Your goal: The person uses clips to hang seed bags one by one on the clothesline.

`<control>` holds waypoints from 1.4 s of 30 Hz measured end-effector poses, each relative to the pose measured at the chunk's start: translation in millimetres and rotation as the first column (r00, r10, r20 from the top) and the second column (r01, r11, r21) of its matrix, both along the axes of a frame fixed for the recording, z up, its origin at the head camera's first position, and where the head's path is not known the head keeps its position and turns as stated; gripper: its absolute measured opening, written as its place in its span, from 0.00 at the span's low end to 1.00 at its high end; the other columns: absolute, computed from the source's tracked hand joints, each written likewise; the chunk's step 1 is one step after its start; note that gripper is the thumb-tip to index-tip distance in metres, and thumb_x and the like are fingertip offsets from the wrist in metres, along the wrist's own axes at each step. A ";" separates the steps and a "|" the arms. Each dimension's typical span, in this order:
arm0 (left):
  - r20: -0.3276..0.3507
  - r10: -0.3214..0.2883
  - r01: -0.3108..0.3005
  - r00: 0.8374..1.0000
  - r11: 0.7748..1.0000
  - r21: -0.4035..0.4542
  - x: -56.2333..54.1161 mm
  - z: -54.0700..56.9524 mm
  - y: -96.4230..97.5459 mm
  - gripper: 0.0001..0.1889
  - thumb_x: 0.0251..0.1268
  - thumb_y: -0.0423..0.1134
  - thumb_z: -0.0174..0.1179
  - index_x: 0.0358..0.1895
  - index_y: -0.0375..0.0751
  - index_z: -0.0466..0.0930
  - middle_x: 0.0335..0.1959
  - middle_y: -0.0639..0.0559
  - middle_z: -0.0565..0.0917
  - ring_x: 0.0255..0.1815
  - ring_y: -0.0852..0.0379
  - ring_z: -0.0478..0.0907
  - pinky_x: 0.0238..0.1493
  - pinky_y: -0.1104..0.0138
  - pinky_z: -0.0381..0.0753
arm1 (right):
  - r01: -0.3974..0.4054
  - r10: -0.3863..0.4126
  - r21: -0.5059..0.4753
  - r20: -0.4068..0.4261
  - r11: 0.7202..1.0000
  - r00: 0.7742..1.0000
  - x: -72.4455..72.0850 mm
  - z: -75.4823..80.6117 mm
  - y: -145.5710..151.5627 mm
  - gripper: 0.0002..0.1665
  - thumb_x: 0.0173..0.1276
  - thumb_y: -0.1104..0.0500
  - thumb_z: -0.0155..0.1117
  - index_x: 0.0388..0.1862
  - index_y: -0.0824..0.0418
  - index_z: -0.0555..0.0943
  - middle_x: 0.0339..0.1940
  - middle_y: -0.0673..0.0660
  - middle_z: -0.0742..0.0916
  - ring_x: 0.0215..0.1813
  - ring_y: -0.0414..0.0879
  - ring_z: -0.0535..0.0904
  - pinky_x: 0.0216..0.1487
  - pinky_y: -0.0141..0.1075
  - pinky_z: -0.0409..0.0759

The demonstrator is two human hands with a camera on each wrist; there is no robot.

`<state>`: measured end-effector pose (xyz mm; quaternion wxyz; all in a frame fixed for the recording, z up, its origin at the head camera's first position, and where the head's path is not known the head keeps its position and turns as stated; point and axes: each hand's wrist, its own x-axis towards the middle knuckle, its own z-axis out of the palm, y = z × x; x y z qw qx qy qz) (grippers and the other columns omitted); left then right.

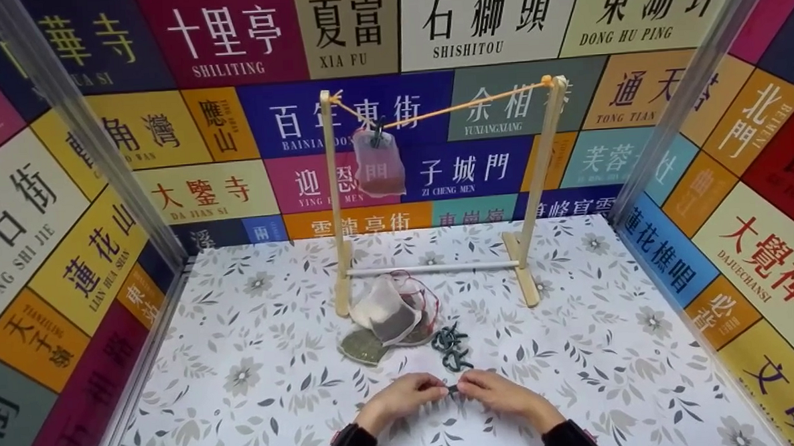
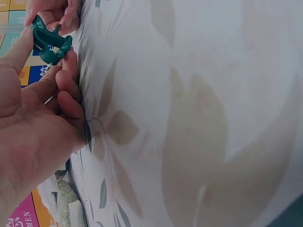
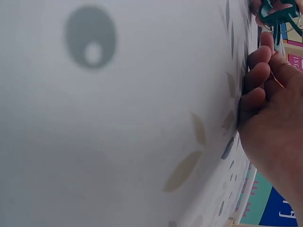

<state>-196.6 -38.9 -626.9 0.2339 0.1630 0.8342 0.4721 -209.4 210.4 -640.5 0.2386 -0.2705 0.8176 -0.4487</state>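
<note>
A small dark green plastic clip is held between my two hands, low over the table in front. My left hand pinches it between thumb and fingertips from the left. From the other side, the fingertips of my right hand pinch its other end. Just beyond the hands lies a loose pile of similar green clips. Left of that pile sits a heap of filled mesh drawstring bags, with a flat greenish bag at its front.
Behind the heap stands a wooden frame of two posts joined by a white rod. An orange string sags between the post tops. A pinkish mesh bag hangs on it from a green clip. Lettered walls enclose the floral-covered table.
</note>
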 end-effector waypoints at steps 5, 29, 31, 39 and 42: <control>0.002 0.024 -0.024 1.000 1.000 0.007 -3.9 1.1 6.6 0.15 0.69 0.52 0.60 0.46 0.46 0.85 0.37 0.56 0.85 0.35 0.64 0.76 0.41 0.67 0.77 | 0.023 -0.025 -0.043 -0.061 0.999 0.998 -5.2 -2.4 2.1 0.15 0.80 0.53 0.50 0.41 0.61 0.80 0.33 0.64 0.82 0.31 0.34 0.73 0.35 0.28 0.71; -0.479 0.593 -0.637 0.647 0.766 0.086 -91.9 26.8 -36.7 0.20 0.56 0.29 0.68 0.54 0.33 0.77 0.53 0.32 0.78 0.55 0.34 0.75 0.59 0.46 0.74 | 0.337 -0.376 -0.190 -0.645 0.922 0.666 -75.9 110.0 -2.6 0.06 0.71 0.62 0.63 0.33 0.59 0.82 0.26 0.48 0.79 0.29 0.35 0.70 0.33 0.33 0.73; -0.466 0.623 -0.687 0.629 0.725 0.043 -98.2 24.7 -40.7 0.24 0.55 0.31 0.69 0.57 0.34 0.74 0.57 0.30 0.75 0.59 0.31 0.72 0.60 0.44 0.72 | 0.320 -0.368 -0.202 -0.678 0.926 0.637 -83.2 126.6 -6.8 0.05 0.71 0.62 0.63 0.33 0.59 0.82 0.26 0.49 0.79 0.29 0.37 0.70 0.33 0.34 0.72; -0.460 0.616 -0.707 0.640 0.706 -0.038 -112.5 7.1 -47.7 0.34 0.55 0.32 0.70 0.66 0.30 0.66 0.52 0.32 0.82 0.53 0.32 0.79 0.58 0.43 0.75 | 0.258 -0.349 -0.242 -0.748 0.935 0.564 -107.4 166.7 -22.2 0.06 0.71 0.61 0.63 0.35 0.60 0.84 0.28 0.53 0.82 0.30 0.41 0.73 0.34 0.34 0.73; -0.481 0.597 -0.658 0.642 0.751 0.052 -116.0 3.9 -48.6 0.32 0.50 0.24 0.68 0.62 0.27 0.69 0.42 0.35 0.83 0.44 0.38 0.82 0.52 0.48 0.80 | 0.238 -0.338 -0.245 -0.773 0.940 0.537 -114.3 173.5 -24.4 0.06 0.71 0.61 0.63 0.34 0.61 0.83 0.26 0.54 0.81 0.30 0.41 0.73 0.34 0.34 0.72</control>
